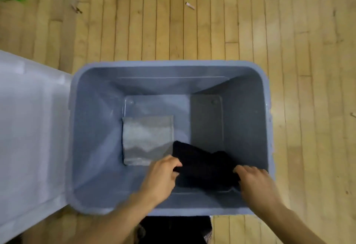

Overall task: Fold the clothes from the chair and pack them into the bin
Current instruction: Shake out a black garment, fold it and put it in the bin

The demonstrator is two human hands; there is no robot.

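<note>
Inside blue plastic bin [244, 97], folded black cloth [202, 164]

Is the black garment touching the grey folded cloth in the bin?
Cannot tell. In the head view the black garment overlaps the grey folded cloth's corner, but may hang above it.

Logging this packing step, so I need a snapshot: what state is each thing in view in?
bin: open, on the wood floor
lid: off, beside the bin
grey garment: folded, flat on bin bottom
black garment: folded, held inside bin
left hand: grips black garment
right hand: grips black garment
</note>
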